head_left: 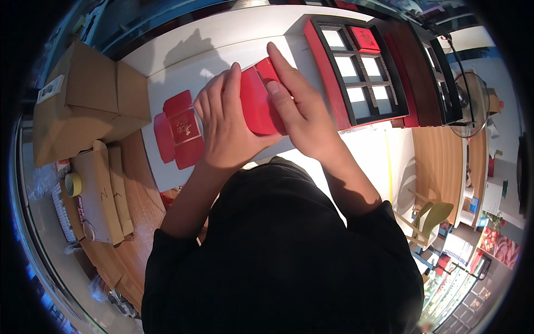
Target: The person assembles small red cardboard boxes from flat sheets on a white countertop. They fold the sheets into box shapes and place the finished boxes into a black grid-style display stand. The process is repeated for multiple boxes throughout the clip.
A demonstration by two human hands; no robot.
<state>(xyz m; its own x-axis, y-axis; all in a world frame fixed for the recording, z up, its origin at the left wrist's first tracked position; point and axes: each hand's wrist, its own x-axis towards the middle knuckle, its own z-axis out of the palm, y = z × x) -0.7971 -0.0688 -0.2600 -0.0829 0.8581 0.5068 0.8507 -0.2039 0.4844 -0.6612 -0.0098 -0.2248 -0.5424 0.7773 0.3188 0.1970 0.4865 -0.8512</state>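
Note:
Between my two hands, above the white tabletop, is a red folded paper carton (258,106) that stands partly open. My left hand (225,117) wraps its left side, fingers pointing away from me. On the right side my right hand (297,106) grips the carton, with the thumb bent over its red flap and the index finger stretched out past the far end. Left of my left hand lies a flat, unfolded red carton (181,131) with gold print. My palms hide part of the held carton's lower end.
To the right, a black-and-red divided box (356,72) holds a small red box (365,39) in one compartment; a similar box (439,72) stands beyond it. A brown cardboard box (92,89), a tape roll (73,184) and flattened cardboard (100,189) sit left. A fan (470,106) is far right.

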